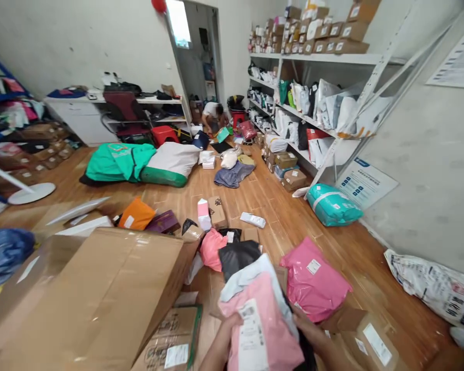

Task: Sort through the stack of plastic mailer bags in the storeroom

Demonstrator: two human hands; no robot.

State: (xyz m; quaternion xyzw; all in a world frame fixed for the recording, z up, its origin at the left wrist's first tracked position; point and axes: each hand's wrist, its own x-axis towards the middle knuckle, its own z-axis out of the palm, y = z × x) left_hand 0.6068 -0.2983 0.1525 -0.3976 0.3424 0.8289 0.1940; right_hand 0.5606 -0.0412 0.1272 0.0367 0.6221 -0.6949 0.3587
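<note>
At your far left a big cardboard box [100,293] lies on its side with its open flaps toward you, and a smaller labelled box [170,340] sits just beside its lower corner. Keep both out of your elbows' way as you sort.

Your left hand [226,335] comes up from the bottom edge and grips the left side of a stack of soft mailers, fingers curled around the edge of the pink bag [263,330] on top; the thumb seems to press near its white label [250,335]. Under the pink one a pale grey bag [251,275] shows, fanned out behind it. Hold the stack flat and tilt the label toward you so it reads cleanly; a loose pinch will likely let the slippery bags slide apart.

Your right hand [313,332] closes on the right edge of the same stack, fingers wrapped under it. Take the weight there and leave the left thumb free to peel the top bag.

Just beyond, a second pink bag [313,281] lies on the wooden floor [278,206], near a black bag [237,255]. Further right a teal parcel [332,206] rests by the shelves [325,59], and a white sack [436,286] lies along the wall. A person [214,116] crouches at the far doorway, well apart from you.
</note>
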